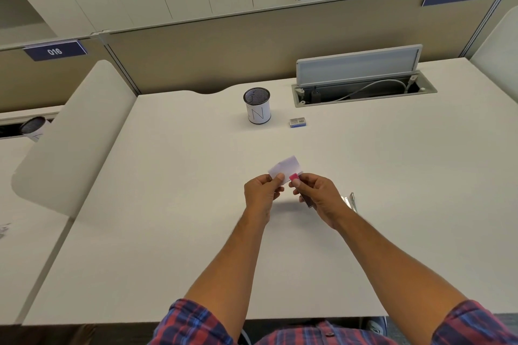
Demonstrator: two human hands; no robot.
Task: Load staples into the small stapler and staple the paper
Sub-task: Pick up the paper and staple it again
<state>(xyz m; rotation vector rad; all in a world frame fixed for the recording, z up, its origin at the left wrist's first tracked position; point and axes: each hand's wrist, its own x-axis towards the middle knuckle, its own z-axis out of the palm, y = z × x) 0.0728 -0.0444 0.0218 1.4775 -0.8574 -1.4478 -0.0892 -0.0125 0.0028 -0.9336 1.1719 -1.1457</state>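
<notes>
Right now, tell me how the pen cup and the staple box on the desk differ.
The pen cup stands upright, a tall cylinder with a dark mesh top and white wrap; the staple box lies flat, a low rectangle with a blue edge. The pen cup is clearly larger than the staple box. Both sit apart on the desk, beyond the left hand and right hand.

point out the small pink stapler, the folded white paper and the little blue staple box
small pink stapler (294, 177), head view, on its pink tip
folded white paper (288, 166), head view, on its upper flap
little blue staple box (297, 122), head view, on its top face
</notes>
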